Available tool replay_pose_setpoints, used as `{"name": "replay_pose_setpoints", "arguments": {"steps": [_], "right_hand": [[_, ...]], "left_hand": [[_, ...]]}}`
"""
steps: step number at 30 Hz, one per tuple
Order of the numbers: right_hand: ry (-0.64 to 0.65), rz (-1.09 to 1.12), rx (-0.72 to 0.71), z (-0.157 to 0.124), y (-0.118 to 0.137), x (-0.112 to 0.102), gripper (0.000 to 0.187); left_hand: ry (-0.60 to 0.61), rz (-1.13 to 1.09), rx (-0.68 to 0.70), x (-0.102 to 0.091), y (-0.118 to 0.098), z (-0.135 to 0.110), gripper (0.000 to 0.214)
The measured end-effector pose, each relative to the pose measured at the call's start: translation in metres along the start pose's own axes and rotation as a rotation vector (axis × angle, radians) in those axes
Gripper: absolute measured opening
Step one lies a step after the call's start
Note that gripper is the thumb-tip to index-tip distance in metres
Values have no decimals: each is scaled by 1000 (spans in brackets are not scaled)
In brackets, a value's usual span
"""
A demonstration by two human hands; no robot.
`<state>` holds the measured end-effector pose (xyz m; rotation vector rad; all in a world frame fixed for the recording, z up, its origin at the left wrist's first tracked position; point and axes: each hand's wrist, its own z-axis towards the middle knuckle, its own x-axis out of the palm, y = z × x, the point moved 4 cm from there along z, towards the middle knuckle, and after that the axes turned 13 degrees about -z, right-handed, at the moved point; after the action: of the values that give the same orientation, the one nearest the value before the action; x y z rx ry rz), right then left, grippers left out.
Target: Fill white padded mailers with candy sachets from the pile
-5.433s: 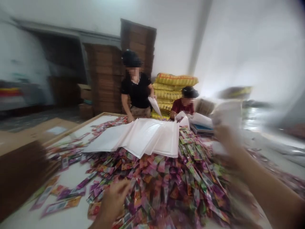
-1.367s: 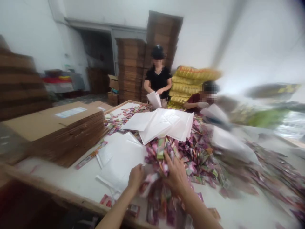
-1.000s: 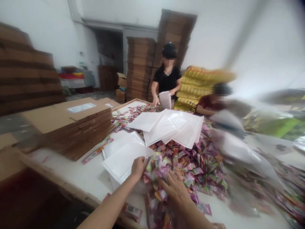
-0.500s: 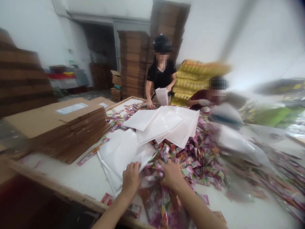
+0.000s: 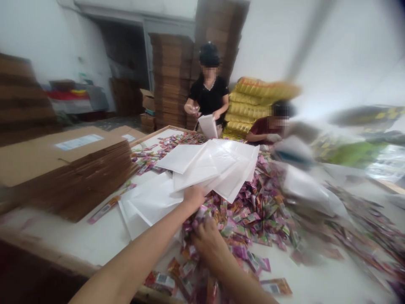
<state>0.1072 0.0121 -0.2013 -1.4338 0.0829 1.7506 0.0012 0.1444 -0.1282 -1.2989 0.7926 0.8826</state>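
A big heap of small colourful sachets (image 5: 259, 211) covers the white table (image 5: 79, 240). My left hand (image 5: 193, 196) is stretched forward with its fingers closed on the edge of a white plastic bag (image 5: 148, 204), which lies flat on the table to the left of the heap. My right hand (image 5: 205, 238) sits just below it, fingers curled down into a clump of sachets at the near edge of the heap. A fanned stack of white bags (image 5: 218, 164) rests on top of the heap just beyond my hands.
A stack of flattened cardboard boxes (image 5: 63, 169) fills the table's left side. Across the table a standing person in black (image 5: 209, 97) holds a white bag, and a seated person in red (image 5: 262, 128) works beside yellow sacks (image 5: 256, 90). Tall cardboard stacks (image 5: 171, 76) line the back wall.
My left hand has moved up and forward along the white bag's edge. My right hand has drawn back toward me into the near sachets. The standing person has lifted both hands to their bag.
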Motion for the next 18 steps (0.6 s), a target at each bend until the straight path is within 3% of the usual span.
{"name": "replay_pose_setpoints", "arguments": {"steps": [3, 6, 8, 10, 13, 16, 18], "right_hand": [[65, 84, -46, 7, -15, -6, 20], [186, 240, 16, 16, -44, -6, 32], [312, 279, 131, 22, -61, -2, 44], [413, 266, 233, 28, -68, 1, 52], [420, 237, 303, 37, -62, 0, 51], [396, 280, 384, 38, -55, 0, 38], [411, 340, 481, 33, -55, 4, 37]], "left_hand": [[8, -17, -6, 0, -12, -3, 13], [-26, -26, 123, -5, -18, -37, 15], [-115, 8, 143, -8, -5, -70, 21], [-306, 56, 31, -11, 22, -104, 22], [-512, -11, -56, -4, 47, -141, 17], [-469, -127, 118, 15, 30, -148, 19], [-507, -170, 186, 21, 17, -145, 21]]}}
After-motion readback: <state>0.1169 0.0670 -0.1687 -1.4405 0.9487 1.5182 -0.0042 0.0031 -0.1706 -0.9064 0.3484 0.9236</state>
